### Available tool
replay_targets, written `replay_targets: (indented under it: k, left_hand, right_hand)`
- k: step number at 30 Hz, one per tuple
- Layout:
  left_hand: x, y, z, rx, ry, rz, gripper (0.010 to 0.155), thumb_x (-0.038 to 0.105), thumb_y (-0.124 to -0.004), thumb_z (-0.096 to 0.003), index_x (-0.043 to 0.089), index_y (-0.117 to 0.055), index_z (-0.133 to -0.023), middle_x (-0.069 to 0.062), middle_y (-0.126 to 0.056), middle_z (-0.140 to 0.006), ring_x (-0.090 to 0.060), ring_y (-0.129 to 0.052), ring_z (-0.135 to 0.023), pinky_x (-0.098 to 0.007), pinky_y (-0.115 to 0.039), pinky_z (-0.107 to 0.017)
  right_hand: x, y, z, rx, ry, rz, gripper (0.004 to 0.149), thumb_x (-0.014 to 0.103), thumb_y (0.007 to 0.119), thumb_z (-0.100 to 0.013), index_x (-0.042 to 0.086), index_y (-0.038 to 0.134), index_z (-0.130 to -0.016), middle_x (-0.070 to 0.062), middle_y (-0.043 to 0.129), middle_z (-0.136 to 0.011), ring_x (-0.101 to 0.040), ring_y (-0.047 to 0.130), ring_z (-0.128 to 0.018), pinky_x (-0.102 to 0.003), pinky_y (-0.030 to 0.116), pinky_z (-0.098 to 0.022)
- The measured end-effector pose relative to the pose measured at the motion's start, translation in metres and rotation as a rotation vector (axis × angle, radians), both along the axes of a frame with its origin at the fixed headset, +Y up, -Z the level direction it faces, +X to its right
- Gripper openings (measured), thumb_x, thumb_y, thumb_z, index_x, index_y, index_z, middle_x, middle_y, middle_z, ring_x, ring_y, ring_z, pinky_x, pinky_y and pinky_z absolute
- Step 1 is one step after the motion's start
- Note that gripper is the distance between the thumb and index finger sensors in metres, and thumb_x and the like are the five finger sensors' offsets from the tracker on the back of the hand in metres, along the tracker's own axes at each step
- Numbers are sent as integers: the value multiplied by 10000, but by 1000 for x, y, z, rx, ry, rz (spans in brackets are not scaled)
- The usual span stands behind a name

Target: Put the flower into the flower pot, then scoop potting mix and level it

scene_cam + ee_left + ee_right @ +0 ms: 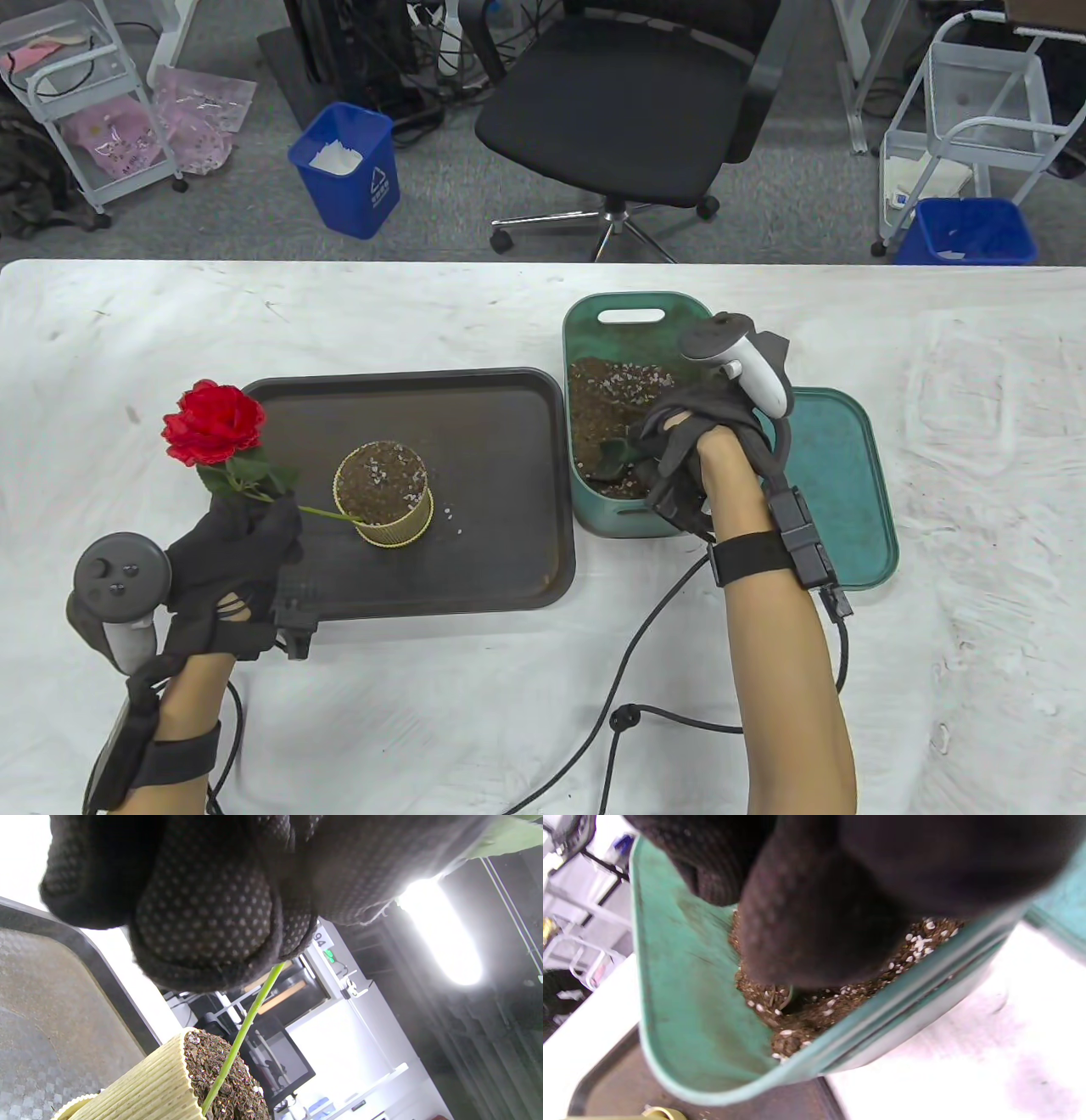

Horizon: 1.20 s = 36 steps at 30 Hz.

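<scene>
My left hand [259, 519] pinches the green stem of a red rose [212, 422], and the bloom leans up and to the left. The stem [250, 1018] runs down from my gloved fingers [203, 908], and its lower end sits in the potting mix of the ribbed yellow flower pot [383, 495] on the dark tray [501, 407]. My right hand [670, 446] is inside the green tub [628, 519], curled round a dark green scoop [611, 454] whose blade lies in the potting mix [612, 389]. In the right wrist view my fingers [814, 921] cover most of the mix [814, 1014].
The tub's green lid [840, 484] lies flat just right of the tub. A few crumbs of mix are scattered on the tray by the pot. A black cable [628, 717] trails over the white cloth near the front edge. An office chair and blue bins stand beyond the table.
</scene>
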<state>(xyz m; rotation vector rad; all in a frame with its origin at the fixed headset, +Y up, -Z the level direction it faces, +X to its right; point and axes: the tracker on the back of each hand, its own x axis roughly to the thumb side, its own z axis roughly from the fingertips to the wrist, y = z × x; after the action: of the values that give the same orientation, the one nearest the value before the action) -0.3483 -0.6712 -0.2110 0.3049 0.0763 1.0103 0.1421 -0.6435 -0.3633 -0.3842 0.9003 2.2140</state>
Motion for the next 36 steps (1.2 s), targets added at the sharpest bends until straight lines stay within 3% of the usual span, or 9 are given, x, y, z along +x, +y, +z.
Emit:
replay_targets:
  k: [11,15,21,29,36]
  left_hand:
    - [0,0,0,-4,6,4,453,452,-889,-388,194,-888,-760,34,-1036,-579,-151,-1131,-231,-348,-965,-282]
    - [1,0,0,-2,0,8,453,452,-889,-388,195,-887,-761,37,-1036,-579,-152,-1131,-231,-348,-965,-280]
    - [1,0,0,-1,-7,11,454,452,-890,-388,195,-887,-761,37,-1035,-581,-150,-1131,-231,-347,-965,-282]
    - [-1,0,0,-5,-1,13,453,453,-889,-389,196,-886,-762,38,-1036,-579,-151,-1131,-231,-349,-965,-282]
    - [-1,0,0,-5,0,13,455,453,-889,-389,194,-886,-763,36,-1036,-580,-152,-1131,-231,-349,-965,-281]
  right_hand:
    - [24,6,27,113,-273,-251,531,317,764,-425,-8,761,-845,-165,999,-562,-212,1080,-172,-298,956,-32]
    - [34,17,46,193,-383,-342,531,316,763,-423,-7,759,-844,-165,998,-562,-218,1081,-172,-305,957,-32]
    - [44,36,66,297,-442,-417,528,319,762,-422,3,760,-845,-159,999,-564,-224,1080,-176,-313,956,-37]
    - [20,49,85,338,-324,-486,526,322,763,-424,7,761,-846,-156,999,-566,-225,1080,-178,-316,956,-40]
    - [-40,37,94,292,-129,-551,528,327,761,-427,9,758,-849,-155,997,-572,-227,1081,-184,-318,956,-46]
